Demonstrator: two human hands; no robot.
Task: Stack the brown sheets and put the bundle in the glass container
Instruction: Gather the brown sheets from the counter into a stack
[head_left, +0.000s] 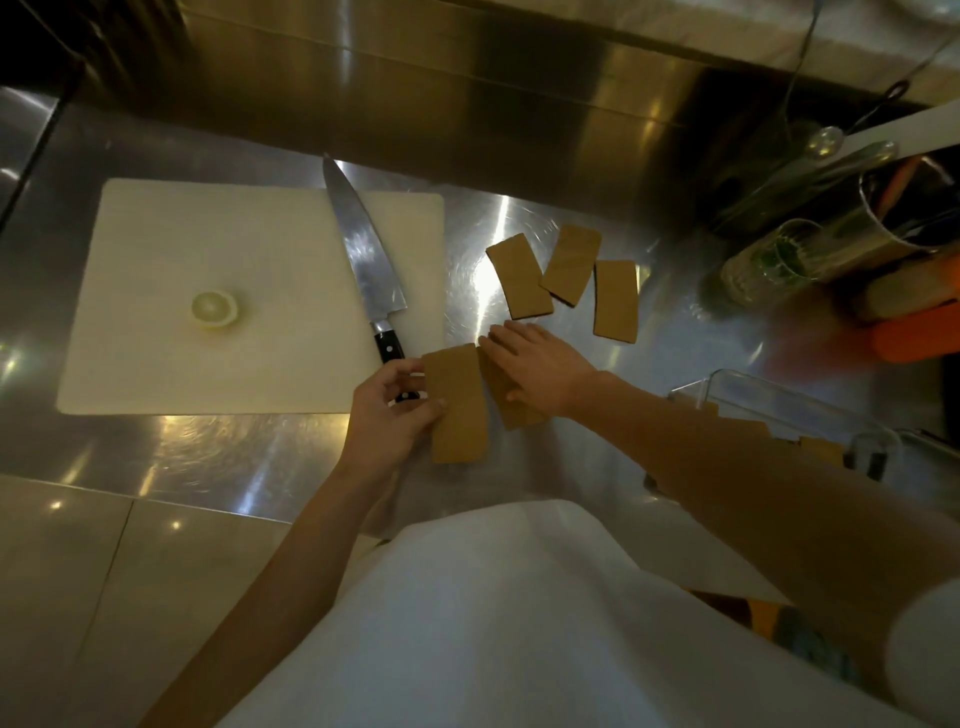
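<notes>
Broadly, the steel table (270, 457) carries the glass container (779, 405) at right and 3 loose brown sheets (566, 270). Left hand (389, 410) pinches 1 sheet (457, 410); right hand (540, 364) presses flat, grip released, on another (511, 410). Sliding sheets may nudge the knife (363, 249).

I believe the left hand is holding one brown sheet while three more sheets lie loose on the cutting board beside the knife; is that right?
Not quite: the head view shows the three loose brown sheets lying on the steel counter, right of the cutting board, not on it. The left hand does hold one brown sheet, and the knife lies on the board.
</notes>
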